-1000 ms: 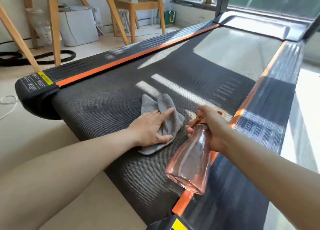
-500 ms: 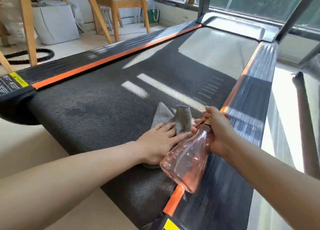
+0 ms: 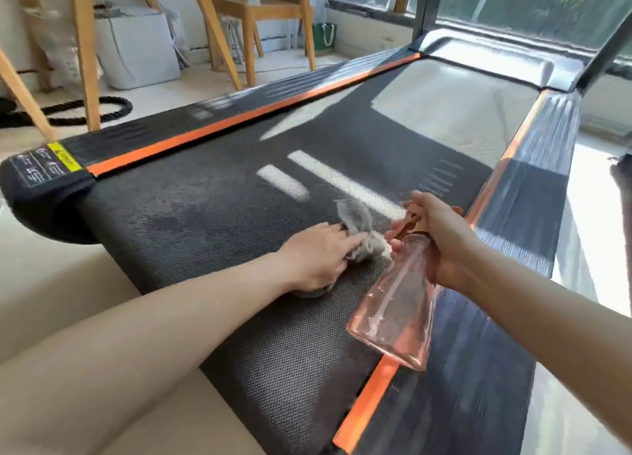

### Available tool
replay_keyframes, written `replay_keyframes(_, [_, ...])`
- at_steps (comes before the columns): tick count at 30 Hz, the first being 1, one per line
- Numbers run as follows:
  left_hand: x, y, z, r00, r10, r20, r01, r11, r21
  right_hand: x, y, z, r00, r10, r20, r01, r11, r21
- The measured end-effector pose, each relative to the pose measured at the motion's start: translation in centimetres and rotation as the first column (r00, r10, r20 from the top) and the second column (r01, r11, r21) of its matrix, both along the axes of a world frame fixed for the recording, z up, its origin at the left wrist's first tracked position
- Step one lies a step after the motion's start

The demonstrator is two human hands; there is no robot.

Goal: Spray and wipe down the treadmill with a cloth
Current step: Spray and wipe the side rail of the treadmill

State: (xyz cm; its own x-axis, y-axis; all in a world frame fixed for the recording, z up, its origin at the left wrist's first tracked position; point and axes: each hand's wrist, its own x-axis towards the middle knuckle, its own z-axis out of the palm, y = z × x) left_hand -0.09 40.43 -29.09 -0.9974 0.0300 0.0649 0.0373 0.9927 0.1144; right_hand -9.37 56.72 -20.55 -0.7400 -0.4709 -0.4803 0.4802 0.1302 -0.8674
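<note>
The treadmill's black mesh belt [image 3: 212, 222] runs from the near edge to the motor hood at the back, with orange-striped side rails on both sides. My left hand [image 3: 318, 254] presses a crumpled grey cloth [image 3: 357, 229] flat onto the belt near its right side. My right hand [image 3: 441, 235] grips the neck and trigger of a clear pink spray bottle [image 3: 396, 304], which hangs tilted over the right orange stripe, base toward me. The cloth lies just left of the bottle's nozzle.
Wooden chair [image 3: 266, 6] and wooden frame legs [image 3: 85, 54] stand on the floor left of the treadmill, with a white box [image 3: 136, 47] and a black rope [image 3: 85, 110]. A window [image 3: 530, 3] lies behind the treadmill's uprights. The right rail [image 3: 533, 208] borders sunlit floor.
My left hand slid the cloth rightward across the belt and bunched it up beside the bottle. The right hand kept the bottle in place; the view shifted slightly.
</note>
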Motion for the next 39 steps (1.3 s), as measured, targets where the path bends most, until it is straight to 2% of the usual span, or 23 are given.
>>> replay_keyframes(3, [2.4, -0.4, -0.3, 0.997, -0.081, -0.002, 0.081, 0.996, 0.035, 0.2, -1.5, -0.8, 0.999, 0.046, 0.001, -0.046, 0.998, -0.048])
replay_keyframes(6, [3.7, -0.9, -1.0, 0.997, -0.064, 0.032, 0.063, 0.998, 0.015, 0.8, -3.1, -1.4, 0.992, 0.125, 0.017, -0.123, 0.989, -0.085])
replay_keyframes(7, [3.8, -1.6, -1.0, 0.999, -0.030, 0.044, 0.030, 0.999, -0.013, 1.0, -3.4, -1.4, 0.990, 0.141, 0.016, -0.139, 0.986, -0.089])
replay_keyframes(9, [4.5, -4.3, -0.5, 0.984, 0.169, 0.057, -0.166, 0.985, -0.056, 1.5, -4.1, -1.7, 0.981, 0.192, 0.038, -0.187, 0.977, -0.105])
replay_keyframes(11, [6.2, -7.9, -0.1, 0.895, 0.442, 0.060, -0.436, 0.896, -0.084, 1.9, -4.3, -1.9, 0.968, 0.243, 0.064, -0.233, 0.964, -0.126])
replay_keyframes(13, [8.8, -11.1, 0.1, 0.732, 0.672, 0.111, -0.660, 0.740, -0.131, 2.2, -4.6, -1.9, 0.958, 0.274, 0.078, -0.260, 0.953, -0.157])
replay_keyframes(15, [10.9, -12.3, 0.4, 0.582, 0.787, 0.206, -0.785, 0.609, -0.111, 2.6, -4.8, -1.6, 0.948, 0.304, 0.089, -0.283, 0.939, -0.195])
replay_keyframes(16, [11.1, -11.9, 0.5, 0.547, 0.802, 0.237, -0.815, 0.575, -0.064, 2.8, -4.9, -1.6, 0.943, 0.319, 0.091, -0.296, 0.933, -0.203])
replay_keyframes(18, [10.4, -9.7, 1.1, 0.573, 0.776, 0.261, -0.811, 0.584, 0.044, 3.1, -5.1, -1.7, 0.934, 0.346, 0.093, -0.321, 0.924, -0.210])
replay_keyframes(20, [9.4, -6.3, 1.0, 0.680, 0.681, 0.270, -0.727, 0.675, 0.126, 3.6, -5.4, -1.6, 0.932, 0.351, 0.086, -0.331, 0.924, -0.193])
replay_keyframes(24, [8.6, -2.0, 1.9, 0.847, 0.417, 0.330, -0.471, 0.876, 0.104, 5.5, -5.5, -0.6, 0.917, 0.390, 0.087, -0.362, 0.902, -0.236])
replay_keyframes(27, [7.8, -0.8, 1.5, 0.928, 0.286, 0.238, -0.311, 0.947, 0.074, 5.9, -5.2, -0.1, 0.931, 0.360, 0.063, -0.331, 0.904, -0.271])
replay_keyframes(30, [7.5, -1.5, 0.3, 0.959, 0.237, 0.155, -0.240, 0.971, -0.001, 5.4, -4.4, 0.0, 0.937, 0.348, 0.019, -0.331, 0.905, -0.268])
replay_keyframes(33, [8.1, -3.8, -0.3, 0.965, 0.222, 0.141, -0.224, 0.975, 0.001, 4.6, -3.7, -0.1, 0.939, 0.342, -0.036, -0.343, 0.922, -0.179])
replay_keyframes(39, [9.9, -10.9, -0.5, 0.929, 0.346, 0.134, -0.340, 0.938, -0.069, 6.4, -6.2, 0.4, 0.944, 0.330, -0.027, -0.330, 0.935, -0.129])
